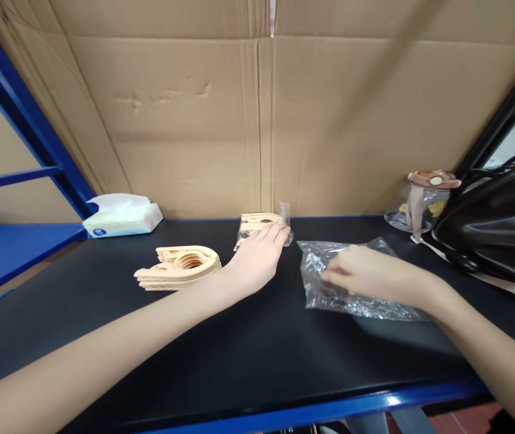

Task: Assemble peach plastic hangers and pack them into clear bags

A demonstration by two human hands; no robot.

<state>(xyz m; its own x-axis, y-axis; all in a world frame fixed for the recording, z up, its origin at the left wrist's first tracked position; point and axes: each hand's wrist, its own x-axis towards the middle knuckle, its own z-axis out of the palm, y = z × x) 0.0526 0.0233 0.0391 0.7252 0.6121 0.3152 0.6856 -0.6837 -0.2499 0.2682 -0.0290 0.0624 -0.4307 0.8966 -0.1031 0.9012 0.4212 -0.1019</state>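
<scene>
My left hand reaches to the middle of the table's back, its fingers stretched out over a clear bag of peach-coloured folding hangers. The palm side and part of the bag are hidden. A stack of several bare folding hangers lies just left of my left wrist. On the right, my right hand is over a pile of clear plastic bags, fingers curled and pinching at the film. How many bags lie there I cannot tell.
A tissue pack stands at the back left. At the back right are a clear drinking bottle with a strap and a dark leather bag. Cardboard walls the back; a blue rail edges the black table.
</scene>
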